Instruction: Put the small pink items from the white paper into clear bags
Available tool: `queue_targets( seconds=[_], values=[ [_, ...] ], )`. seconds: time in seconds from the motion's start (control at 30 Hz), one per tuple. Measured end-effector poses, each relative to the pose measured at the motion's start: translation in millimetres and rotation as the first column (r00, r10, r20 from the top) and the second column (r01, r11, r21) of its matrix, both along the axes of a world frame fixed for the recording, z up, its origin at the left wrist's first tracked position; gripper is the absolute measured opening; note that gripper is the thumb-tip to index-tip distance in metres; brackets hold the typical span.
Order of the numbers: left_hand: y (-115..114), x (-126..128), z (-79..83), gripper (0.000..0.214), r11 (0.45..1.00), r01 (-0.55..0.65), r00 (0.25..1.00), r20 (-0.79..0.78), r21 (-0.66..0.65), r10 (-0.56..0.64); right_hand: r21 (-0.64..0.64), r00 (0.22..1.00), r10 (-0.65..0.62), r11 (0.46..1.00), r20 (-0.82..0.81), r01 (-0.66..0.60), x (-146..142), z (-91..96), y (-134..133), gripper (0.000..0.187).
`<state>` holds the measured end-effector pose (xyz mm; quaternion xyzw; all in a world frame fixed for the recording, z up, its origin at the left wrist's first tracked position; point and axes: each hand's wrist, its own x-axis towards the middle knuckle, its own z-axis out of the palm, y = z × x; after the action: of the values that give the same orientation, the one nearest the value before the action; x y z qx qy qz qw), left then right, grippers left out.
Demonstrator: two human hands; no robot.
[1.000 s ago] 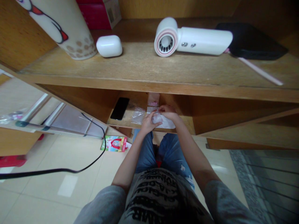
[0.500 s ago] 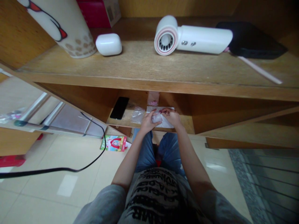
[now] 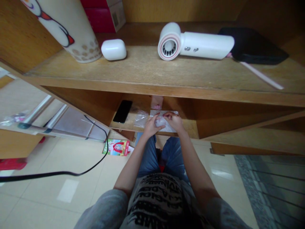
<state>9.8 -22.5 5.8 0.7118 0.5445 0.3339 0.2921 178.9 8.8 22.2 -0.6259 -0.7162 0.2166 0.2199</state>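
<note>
On the lower shelf, my left hand (image 3: 151,126) curves its thumb and fingers around a small translucent whitish thing (image 3: 160,121), whose kind is unclear. That thing rests over a white sheet of paper (image 3: 170,128). Just to its right, my right hand (image 3: 175,121) is closed in a pinch above the paper. A tiny dark pinkish bit shows at those fingertips, too small to name. Behind the paper lies a small pack with pink beads (image 3: 156,106). A clear plastic bag (image 3: 141,119) is left of my left hand.
A black phone (image 3: 123,111) lies at the shelf's left. The upper shelf holds a patterned cup (image 3: 81,41), white earbud case (image 3: 113,50), white handheld fan (image 3: 202,44), black object (image 3: 258,46) and red box (image 3: 102,19). A black cable (image 3: 59,173) crosses the left side.
The view has shifted slightly, so the shelves sit a little lower. Both hands keep nearly the same place over the paper, with only small finger movement on the right.
</note>
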Motion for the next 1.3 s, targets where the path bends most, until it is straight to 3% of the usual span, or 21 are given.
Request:
queue_targets(
  seconds=[0.33,0.57,0.73,0.93,1.3],
  values=[
    [0.0,0.4,-2.2,0.073,1.0,-0.007,1.0,0.011,0.019,0.007,-0.072,0.991,0.0,0.997,-0.136,-0.01,6.0,-5.4,-12.9,0.029],
    [-0.1,0.7,-4.4,0.074,1.0,-0.014,1.0,0.021,0.024,0.014,-0.02,0.994,-0.103,0.995,-0.036,0.103,25.4,1.1,-1.7,0.023],
    [-0.1,0.2,-4.1,0.074,0.999,-0.006,1.0,0.029,0.034,0.005,-0.051,0.984,-0.159,0.985,0.078,0.163,23.1,4.0,14.9,0.024],
    [-1.3,0.4,1.7,0.076,1.0,-0.006,1.0,0.017,-0.026,0.007,-0.117,0.977,-0.09,0.987,0.191,0.114,18.7,6.2,31.1,0.024],
    [-1.9,0.5,2.7,0.077,1.0,-0.012,1.0,-0.003,-0.017,0.012,-0.147,0.974,-0.045,0.986,0.22,0.079,17.3,7.9,36.2,0.023]
  ],
)
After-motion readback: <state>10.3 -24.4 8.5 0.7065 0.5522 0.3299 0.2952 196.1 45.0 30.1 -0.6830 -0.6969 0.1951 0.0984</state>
